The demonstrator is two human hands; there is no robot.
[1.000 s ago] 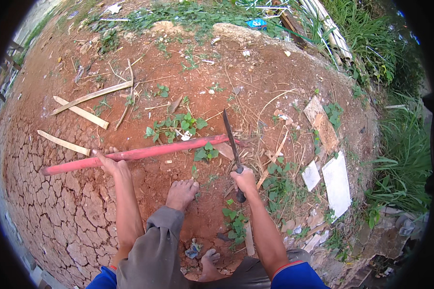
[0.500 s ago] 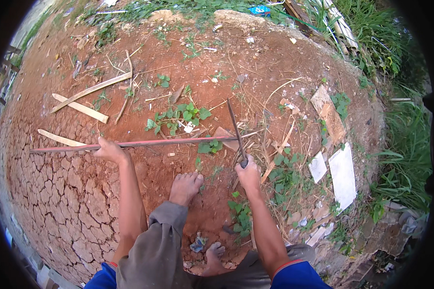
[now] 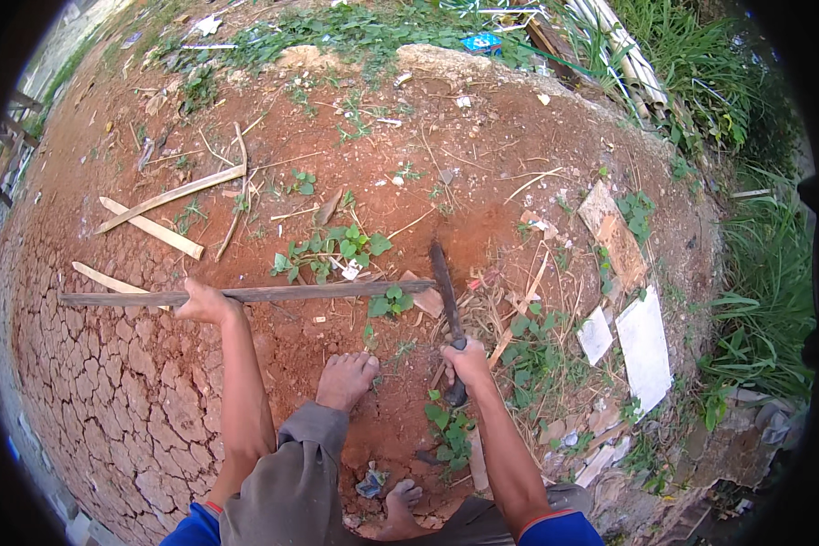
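While our left hand holds a wooden pole, our right grips a machete

We have the left hand curled around the pole, left of its middle, and the right hand wrapped about the machete's handle. The pole stretches crosswise over reddish earth, beyond one bare foot. Its right end sits just beside the blade; whether they touch, we cannot tell. Near that end grows a leafy plant.
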